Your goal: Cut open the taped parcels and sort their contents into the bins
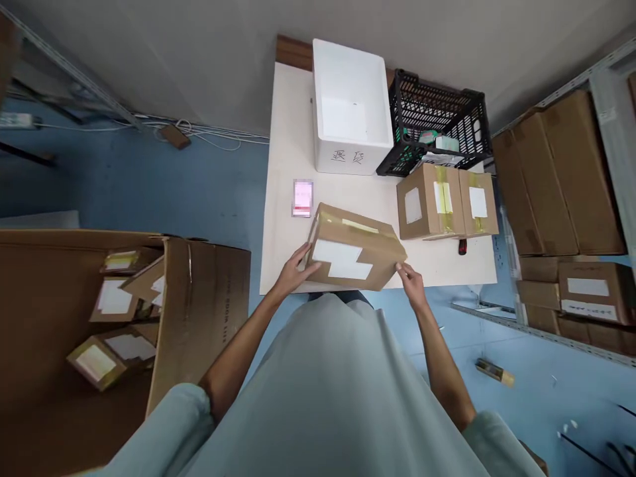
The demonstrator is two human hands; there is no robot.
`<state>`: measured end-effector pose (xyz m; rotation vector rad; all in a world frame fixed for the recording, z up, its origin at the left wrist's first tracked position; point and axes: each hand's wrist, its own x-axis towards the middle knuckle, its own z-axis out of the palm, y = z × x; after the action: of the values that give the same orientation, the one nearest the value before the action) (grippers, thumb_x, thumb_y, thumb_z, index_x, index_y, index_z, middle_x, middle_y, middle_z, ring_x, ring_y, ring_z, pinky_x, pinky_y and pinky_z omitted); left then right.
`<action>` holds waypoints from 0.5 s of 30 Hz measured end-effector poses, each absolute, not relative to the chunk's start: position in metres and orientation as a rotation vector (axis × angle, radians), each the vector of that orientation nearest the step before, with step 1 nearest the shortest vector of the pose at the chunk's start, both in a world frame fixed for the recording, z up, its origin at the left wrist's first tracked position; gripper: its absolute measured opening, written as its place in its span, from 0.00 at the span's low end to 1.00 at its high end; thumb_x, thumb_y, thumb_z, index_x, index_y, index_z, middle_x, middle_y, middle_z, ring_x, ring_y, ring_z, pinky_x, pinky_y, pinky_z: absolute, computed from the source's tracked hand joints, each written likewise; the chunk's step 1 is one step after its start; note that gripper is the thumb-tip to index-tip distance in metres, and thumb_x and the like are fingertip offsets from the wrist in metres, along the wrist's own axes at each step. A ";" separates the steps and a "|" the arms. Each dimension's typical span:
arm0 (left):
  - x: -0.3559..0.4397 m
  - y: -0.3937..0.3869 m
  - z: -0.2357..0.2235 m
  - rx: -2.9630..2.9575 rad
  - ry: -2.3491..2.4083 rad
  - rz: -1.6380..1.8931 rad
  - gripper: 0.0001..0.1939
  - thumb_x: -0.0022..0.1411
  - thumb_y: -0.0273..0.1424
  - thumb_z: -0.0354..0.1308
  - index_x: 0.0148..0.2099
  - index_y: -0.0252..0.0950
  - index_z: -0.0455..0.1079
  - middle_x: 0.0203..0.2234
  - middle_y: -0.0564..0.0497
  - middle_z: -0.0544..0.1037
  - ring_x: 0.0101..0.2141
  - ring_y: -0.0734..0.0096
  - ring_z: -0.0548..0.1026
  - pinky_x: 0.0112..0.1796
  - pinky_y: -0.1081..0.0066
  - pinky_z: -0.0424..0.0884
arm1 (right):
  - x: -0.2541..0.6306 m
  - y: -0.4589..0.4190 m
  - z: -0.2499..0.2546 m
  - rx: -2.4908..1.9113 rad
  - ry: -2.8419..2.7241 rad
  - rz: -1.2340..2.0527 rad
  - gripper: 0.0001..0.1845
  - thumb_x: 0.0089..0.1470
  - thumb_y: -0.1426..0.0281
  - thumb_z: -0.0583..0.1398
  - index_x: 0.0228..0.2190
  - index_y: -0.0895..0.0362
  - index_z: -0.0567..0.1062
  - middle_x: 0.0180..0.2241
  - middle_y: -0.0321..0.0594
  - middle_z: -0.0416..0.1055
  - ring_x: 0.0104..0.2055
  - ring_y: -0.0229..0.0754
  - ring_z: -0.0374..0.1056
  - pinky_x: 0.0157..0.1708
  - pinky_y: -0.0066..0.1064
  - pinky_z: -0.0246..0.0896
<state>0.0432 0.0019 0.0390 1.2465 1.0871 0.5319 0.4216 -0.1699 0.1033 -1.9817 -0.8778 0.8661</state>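
Observation:
A brown cardboard box [382, 258] with white labels and yellowish tape is tilted at the front edge of the white table [285, 146]. My left hand [297, 270] grips its left end, thumb over the near face and fingers along the side. At the lower right corner, my right hand [410, 281] pinches the cardboard between thumb and fingers. The underside of the box is hidden, so I cannot tell how much of it rests on the table. Beyond its left end lies a small blurred pink-and-white item [303, 198].
A white foam bin [348, 156] and a black plastic crate [437, 112] stand at the back. Two taped boxes [422, 205] sit right, near a red-and-black object [462, 247]. A large carton [203, 291] holding several parcels stands left. Shelves of boxes [586, 179] line the right.

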 end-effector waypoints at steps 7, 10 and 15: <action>0.086 0.018 0.049 1.123 1.043 0.467 0.49 0.64 0.56 0.72 0.80 0.40 0.67 0.74 0.40 0.74 0.70 0.43 0.75 0.69 0.51 0.74 | 0.444 -0.124 0.088 -1.902 -0.802 0.903 0.43 0.58 0.33 0.67 0.58 0.52 0.87 0.66 0.45 0.81 0.72 0.62 0.72 0.72 0.53 0.68; 0.081 0.008 0.034 1.092 1.147 0.500 0.45 0.68 0.56 0.69 0.78 0.39 0.69 0.76 0.39 0.71 0.73 0.45 0.72 0.71 0.53 0.71 | 0.448 -0.130 0.067 -1.916 -0.761 0.947 0.46 0.61 0.31 0.61 0.60 0.53 0.84 0.67 0.48 0.79 0.69 0.59 0.74 0.70 0.53 0.70; 0.059 -0.026 0.014 1.001 1.285 0.474 0.37 0.75 0.56 0.56 0.73 0.38 0.74 0.75 0.37 0.72 0.72 0.47 0.75 0.70 0.52 0.73 | 0.447 -0.176 0.038 -2.030 -0.744 0.989 0.50 0.56 0.27 0.57 0.55 0.55 0.85 0.53 0.53 0.86 0.54 0.57 0.81 0.57 0.54 0.78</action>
<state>0.0587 -0.0260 0.0136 1.0013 1.2853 0.4745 0.4473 -0.1761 0.0377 -2.0305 -0.7439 0.9888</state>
